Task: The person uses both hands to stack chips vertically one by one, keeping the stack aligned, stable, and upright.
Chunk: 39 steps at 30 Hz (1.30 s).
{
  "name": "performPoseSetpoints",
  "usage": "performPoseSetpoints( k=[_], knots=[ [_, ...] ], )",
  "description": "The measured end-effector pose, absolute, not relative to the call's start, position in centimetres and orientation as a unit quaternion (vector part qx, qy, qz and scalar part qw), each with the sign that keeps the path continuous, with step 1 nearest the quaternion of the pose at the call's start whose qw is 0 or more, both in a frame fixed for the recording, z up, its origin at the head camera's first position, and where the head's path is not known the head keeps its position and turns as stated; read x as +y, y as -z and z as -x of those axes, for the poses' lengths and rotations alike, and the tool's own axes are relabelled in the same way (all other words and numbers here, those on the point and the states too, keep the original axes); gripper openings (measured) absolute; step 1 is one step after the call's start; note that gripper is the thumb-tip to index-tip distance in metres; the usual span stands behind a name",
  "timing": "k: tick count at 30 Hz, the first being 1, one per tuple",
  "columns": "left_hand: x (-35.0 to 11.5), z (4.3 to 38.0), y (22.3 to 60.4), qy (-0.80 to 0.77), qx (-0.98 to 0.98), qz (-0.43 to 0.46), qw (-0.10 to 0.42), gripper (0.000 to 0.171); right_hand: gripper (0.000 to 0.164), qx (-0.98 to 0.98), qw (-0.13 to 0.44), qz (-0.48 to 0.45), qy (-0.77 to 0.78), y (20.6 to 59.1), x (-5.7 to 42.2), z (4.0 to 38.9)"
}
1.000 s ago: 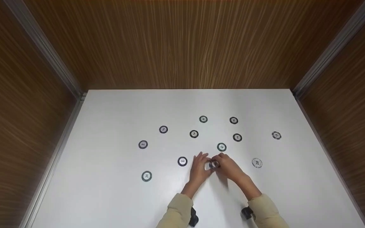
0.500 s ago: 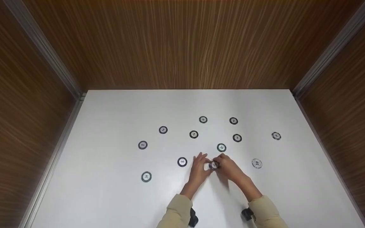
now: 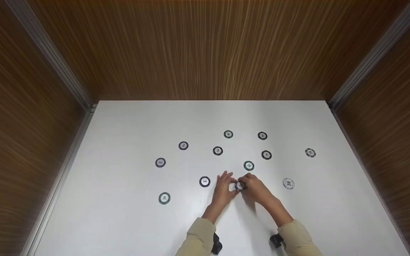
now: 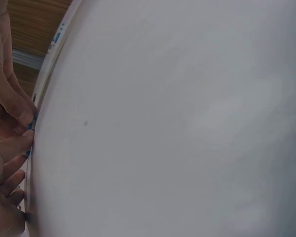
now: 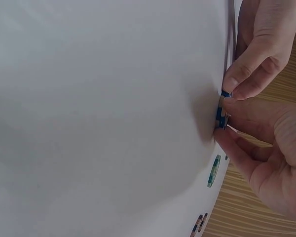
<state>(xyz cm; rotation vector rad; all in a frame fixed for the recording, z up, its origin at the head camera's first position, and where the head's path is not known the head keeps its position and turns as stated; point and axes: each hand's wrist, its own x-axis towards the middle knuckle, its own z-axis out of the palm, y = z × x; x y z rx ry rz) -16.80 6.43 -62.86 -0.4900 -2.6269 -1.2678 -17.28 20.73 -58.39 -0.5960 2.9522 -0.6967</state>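
A small stack of poker chips with blue-and-white edges [image 3: 240,185] sits low at the table between both hands. My left hand [image 3: 223,192] pinches it from the left with thumb and index finger, its other fingers extended forward. From the right, my right hand [image 3: 256,188] grips the stack, its fingers covering part of the top chip. In the right wrist view, fingertips of both hands meet at the blue edge of the chips [image 5: 221,112]. Just ahead lies a green-rimmed chip [image 3: 248,165], and a dark-rimmed 500 chip [image 3: 205,181] lies left of my left hand.
Several single chips lie spread over the white table [image 3: 119,213], among them a white 10 chip [image 3: 288,183] to the right and a green 20 chip [image 3: 164,198] to the left. Wood-grain panels [image 3: 205,49] enclose the back and both sides.
Both hands stay almost in place. The upper chip of the stack has shifted slightly between the fingers, and the loose chips lie where they were.
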Motion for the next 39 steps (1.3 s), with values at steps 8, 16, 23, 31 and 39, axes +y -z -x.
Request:
performPoseSetpoints(
  k=[8, 16, 23, 31, 39],
  knots=[
    [6.4, 16.9, 62.8, 0.422, -0.887, 0.165, 0.094, 0.027, 0.030, 0.956, 0.031, 0.185, 0.226, 58.4, 20.7, 17.3],
    [6.4, 16.7, 62.9, 0.428, -0.884, 0.163, 0.097, 0.029, 0.028, 0.954, 0.022, 0.187, 0.235, 58.6, 20.7, 17.4],
    [6.4, 16.7, 63.0, 0.421, -0.888, 0.162, 0.093, 0.030, 0.029, 0.950, 0.028, 0.196, 0.242, 58.4, 21.2, 17.2],
    [6.7, 16.5, 62.5, 0.435, -0.886, 0.150, 0.052, 0.033, 0.034, 0.954, 0.061, 0.113, 0.272, 57.6, 23.8, 17.5],
    [6.6, 16.5, 62.6, 0.424, -0.894, 0.137, 0.053, 0.036, 0.035, 0.962, 0.029, 0.068, 0.261, 56.8, 27.6, 18.0]
  ],
)
